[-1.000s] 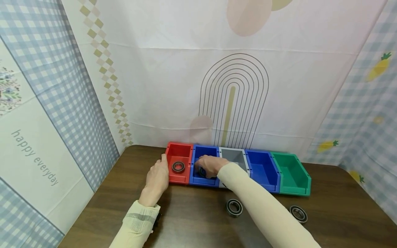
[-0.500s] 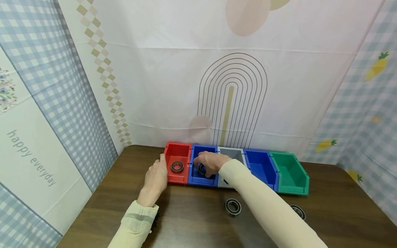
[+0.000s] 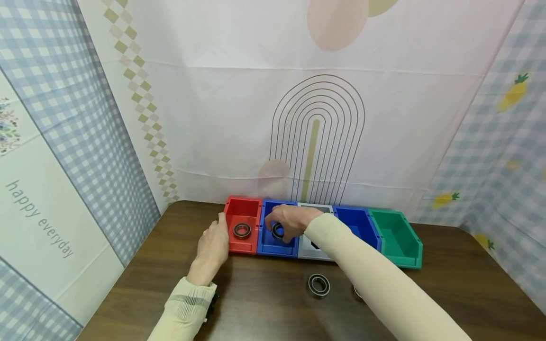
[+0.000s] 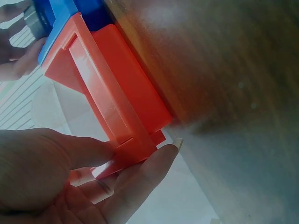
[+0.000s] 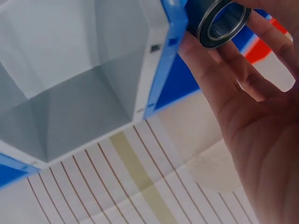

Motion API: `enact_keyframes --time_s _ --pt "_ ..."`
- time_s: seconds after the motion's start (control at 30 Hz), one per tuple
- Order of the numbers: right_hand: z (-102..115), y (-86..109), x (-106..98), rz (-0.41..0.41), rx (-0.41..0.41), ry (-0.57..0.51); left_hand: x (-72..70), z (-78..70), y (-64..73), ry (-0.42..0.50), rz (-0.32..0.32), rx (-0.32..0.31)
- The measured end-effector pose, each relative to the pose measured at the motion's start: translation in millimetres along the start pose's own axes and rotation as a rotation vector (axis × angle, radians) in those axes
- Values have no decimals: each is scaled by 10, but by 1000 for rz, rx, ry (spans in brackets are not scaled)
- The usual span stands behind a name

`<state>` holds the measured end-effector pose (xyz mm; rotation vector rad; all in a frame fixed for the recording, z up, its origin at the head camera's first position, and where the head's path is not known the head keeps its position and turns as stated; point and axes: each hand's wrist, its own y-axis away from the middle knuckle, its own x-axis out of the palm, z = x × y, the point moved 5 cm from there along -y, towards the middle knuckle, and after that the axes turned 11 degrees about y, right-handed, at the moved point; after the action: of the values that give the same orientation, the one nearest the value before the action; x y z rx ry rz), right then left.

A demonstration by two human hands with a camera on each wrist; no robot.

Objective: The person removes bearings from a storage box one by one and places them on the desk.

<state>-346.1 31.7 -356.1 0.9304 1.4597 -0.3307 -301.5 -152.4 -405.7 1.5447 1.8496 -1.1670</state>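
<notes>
In the head view, my left hand holds the left side of the red bin. The left wrist view shows its thumb on one side of the bin's corner and fingers on the other. My right hand pinches a ball bearing over the left blue bin. Seen from the right wrist, this bearing is tilted between curled fingers, its dark ring face and bore showing. A second bearing lies flat inside the red bin.
Right of the left blue bin stand a grey bin, another blue bin and a green bin, side by side. A bearing lies on the brown table. Another bearing is mostly hidden by the right forearm.
My right hand has risen slightly with the bearing over the left blue bin. The right forearm now covers most of the far-right table bearing. My left hand keeps its hold on the red bin.
</notes>
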Motion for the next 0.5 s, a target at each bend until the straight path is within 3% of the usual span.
enact_keyframes --time_s 0.5 --pt "237 283 -123 13 -88 45 2 -9 15 -7 -15 19"
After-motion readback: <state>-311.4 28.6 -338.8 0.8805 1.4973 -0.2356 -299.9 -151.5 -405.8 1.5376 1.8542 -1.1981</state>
